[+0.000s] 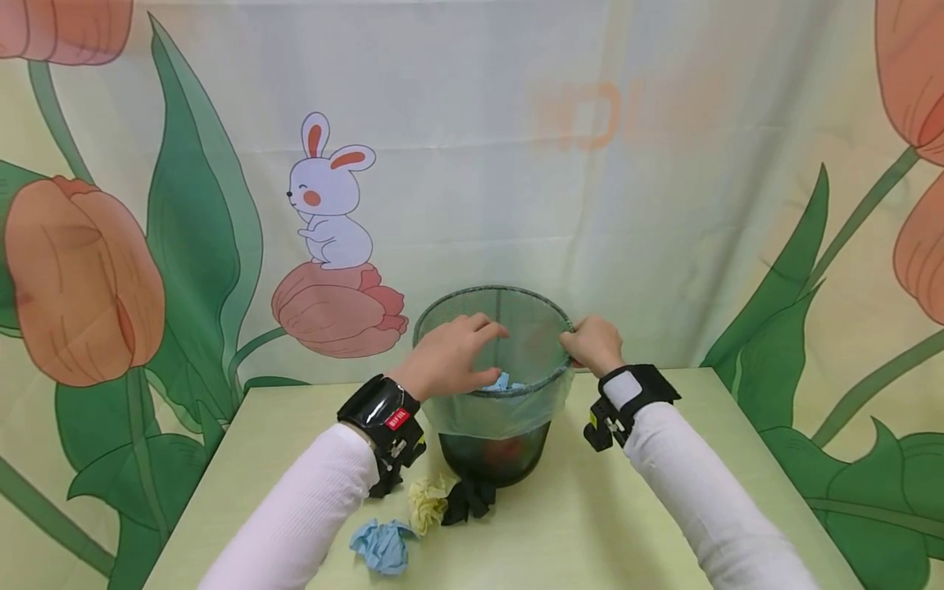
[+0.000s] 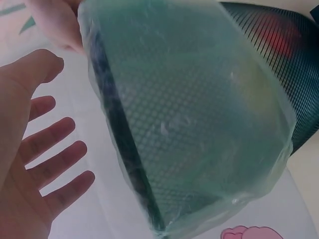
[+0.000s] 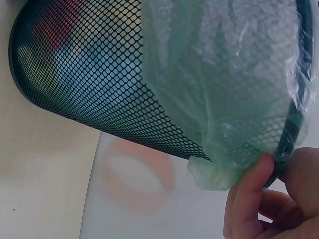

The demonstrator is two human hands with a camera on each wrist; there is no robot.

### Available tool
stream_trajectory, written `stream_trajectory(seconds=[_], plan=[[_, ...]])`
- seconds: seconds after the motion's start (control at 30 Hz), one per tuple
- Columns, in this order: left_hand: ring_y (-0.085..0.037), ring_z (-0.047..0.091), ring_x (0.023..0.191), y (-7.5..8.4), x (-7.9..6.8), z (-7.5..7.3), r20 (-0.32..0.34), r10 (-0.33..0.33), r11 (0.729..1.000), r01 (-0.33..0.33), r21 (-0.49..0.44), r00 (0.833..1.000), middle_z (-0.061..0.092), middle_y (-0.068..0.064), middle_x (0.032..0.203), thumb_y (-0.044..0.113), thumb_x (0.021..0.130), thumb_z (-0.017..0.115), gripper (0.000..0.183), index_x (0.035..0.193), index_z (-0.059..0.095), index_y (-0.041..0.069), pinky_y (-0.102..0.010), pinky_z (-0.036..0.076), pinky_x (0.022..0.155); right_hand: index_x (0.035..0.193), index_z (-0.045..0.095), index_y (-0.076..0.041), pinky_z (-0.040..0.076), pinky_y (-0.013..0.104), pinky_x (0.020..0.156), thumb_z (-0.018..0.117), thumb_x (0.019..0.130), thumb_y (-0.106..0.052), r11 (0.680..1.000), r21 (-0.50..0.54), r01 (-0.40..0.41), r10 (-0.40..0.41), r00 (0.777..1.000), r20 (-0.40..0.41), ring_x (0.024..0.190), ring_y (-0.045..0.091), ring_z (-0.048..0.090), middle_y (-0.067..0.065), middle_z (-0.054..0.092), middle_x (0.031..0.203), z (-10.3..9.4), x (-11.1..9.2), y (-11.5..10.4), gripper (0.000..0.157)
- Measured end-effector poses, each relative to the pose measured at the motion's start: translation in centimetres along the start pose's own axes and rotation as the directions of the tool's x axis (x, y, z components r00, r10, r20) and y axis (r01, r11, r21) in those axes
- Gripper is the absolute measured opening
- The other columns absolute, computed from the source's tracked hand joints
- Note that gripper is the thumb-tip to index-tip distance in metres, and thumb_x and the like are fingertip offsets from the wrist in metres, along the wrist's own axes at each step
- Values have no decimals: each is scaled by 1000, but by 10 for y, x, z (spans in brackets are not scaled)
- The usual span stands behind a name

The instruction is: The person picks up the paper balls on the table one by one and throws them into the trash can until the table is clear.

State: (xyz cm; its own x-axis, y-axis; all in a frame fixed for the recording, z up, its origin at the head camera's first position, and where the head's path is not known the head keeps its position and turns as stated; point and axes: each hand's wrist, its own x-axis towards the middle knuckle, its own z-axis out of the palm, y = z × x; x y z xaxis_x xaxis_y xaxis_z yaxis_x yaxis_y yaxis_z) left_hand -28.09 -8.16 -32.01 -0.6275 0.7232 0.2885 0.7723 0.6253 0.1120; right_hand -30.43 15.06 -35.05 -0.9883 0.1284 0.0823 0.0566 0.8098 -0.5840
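Observation:
A black mesh wastebasket (image 1: 490,460) stands upright on the table, lined with a thin green plastic bag (image 1: 487,419) folded over its rim. My right hand (image 1: 596,344) grips the rim at the right side; in the right wrist view its thumb and fingers (image 3: 254,184) pinch rim and bag together. Over the basket's near left edge hovers my left hand (image 1: 451,354), fingers spread and holding nothing. The left wrist view shows those fingers (image 2: 60,194) apart from the bag. Blue crumpled paper (image 1: 503,382) shows inside; something red (image 3: 52,25) shows through the mesh.
On the table (image 1: 590,533) before the basket lie a blue paper ball (image 1: 383,546), a yellow one (image 1: 428,505) and a black crumpled piece (image 1: 469,500). Another black piece (image 1: 387,485) is partly behind the left wrist. A printed curtain (image 1: 472,164) hangs behind the table.

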Motion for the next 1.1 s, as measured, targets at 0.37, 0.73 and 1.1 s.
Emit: stream_trajectory(seconds=[0.37, 0.73, 1.1], plan=[[-16, 52, 90, 22, -16, 6, -55, 166, 983, -161, 86, 985, 56, -1, 109, 28, 83, 65, 41, 120, 56, 13, -27, 47, 74, 40, 32, -19, 32, 20, 37, 49, 81, -8, 1000, 9, 3, -3, 1000, -6, 37, 8, 49, -10, 36, 33, -1, -1, 1, 45], [-14, 53, 86, 35, -35, 9, -91, 231, 971, -224, 78, 969, 57, 1, 105, 26, 81, 65, 40, 117, 58, 13, -27, 47, 73, 40, 32, -19, 29, 20, 36, 49, 80, -9, 1000, -15, 3, -3, 1000, -8, 36, 7, 48, -8, 39, 35, 3, 5, 5, 44], [-14, 52, 87, 42, -49, 29, -147, 290, 955, -276, 110, 946, 55, 1, 102, 30, 81, 63, 36, 113, 60, 13, -27, 48, 72, 40, 33, -18, 29, 20, 37, 49, 79, -9, 1000, -13, -2, 2, 1000, -7, 37, 8, 50, -7, 42, 36, 3, 6, 5, 44]])
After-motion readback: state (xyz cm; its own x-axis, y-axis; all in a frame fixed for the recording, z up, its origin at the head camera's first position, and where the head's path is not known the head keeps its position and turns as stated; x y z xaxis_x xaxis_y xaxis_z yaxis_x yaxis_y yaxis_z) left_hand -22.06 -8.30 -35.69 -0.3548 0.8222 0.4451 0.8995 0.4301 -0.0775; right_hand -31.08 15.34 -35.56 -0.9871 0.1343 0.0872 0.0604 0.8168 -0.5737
